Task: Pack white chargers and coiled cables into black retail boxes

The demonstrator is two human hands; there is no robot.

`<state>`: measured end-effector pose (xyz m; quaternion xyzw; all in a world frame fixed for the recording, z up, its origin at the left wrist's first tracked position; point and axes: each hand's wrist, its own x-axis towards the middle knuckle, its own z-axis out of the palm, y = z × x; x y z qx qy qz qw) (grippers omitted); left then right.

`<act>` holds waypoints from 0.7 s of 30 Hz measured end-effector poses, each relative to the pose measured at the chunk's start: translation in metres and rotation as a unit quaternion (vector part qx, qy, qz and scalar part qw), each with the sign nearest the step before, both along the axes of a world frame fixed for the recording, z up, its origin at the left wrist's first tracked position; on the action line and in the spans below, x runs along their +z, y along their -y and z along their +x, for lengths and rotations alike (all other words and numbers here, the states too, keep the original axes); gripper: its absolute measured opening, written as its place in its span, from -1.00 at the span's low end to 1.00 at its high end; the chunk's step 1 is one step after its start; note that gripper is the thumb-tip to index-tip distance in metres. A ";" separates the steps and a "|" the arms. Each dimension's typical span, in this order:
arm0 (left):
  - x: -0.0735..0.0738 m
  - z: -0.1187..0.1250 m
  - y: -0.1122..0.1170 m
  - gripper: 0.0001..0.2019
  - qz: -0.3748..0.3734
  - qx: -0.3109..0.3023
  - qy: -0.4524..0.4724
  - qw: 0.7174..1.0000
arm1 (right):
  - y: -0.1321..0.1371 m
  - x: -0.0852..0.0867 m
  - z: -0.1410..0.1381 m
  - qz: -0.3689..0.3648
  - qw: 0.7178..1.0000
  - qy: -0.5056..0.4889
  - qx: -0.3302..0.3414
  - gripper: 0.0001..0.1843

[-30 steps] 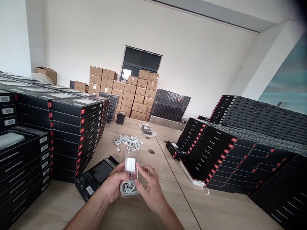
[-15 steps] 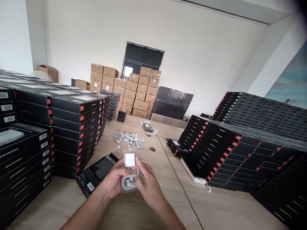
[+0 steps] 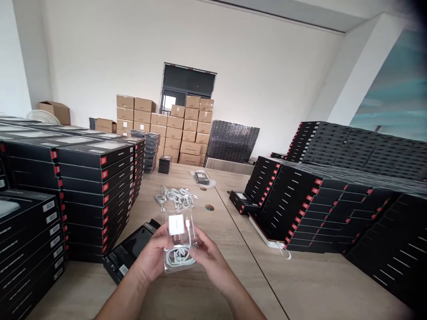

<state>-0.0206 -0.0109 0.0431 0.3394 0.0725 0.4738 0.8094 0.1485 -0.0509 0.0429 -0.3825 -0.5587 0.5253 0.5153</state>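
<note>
While your left hand (image 3: pixel 152 252) pinches the left side of the clear plastic tray (image 3: pixel 178 269) above the counter (image 3: pixel 233 278), your right hand (image 3: pixel 208 253) grips its right side. A white charger (image 3: pixel 176 225) sits in the tray's upper left, with a coiled white cable (image 3: pixel 182 263) below. Beyond your tray lie loose white cables (image 3: pixel 182 198); a black box (image 3: pixel 130 249) rests beside your left forearm.
</note>
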 end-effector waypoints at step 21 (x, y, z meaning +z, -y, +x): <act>0.000 0.003 0.006 -0.50 -0.011 -0.043 -0.116 0.992 | 0.000 0.000 0.013 -0.075 0.993 -0.072 -0.050 -0.16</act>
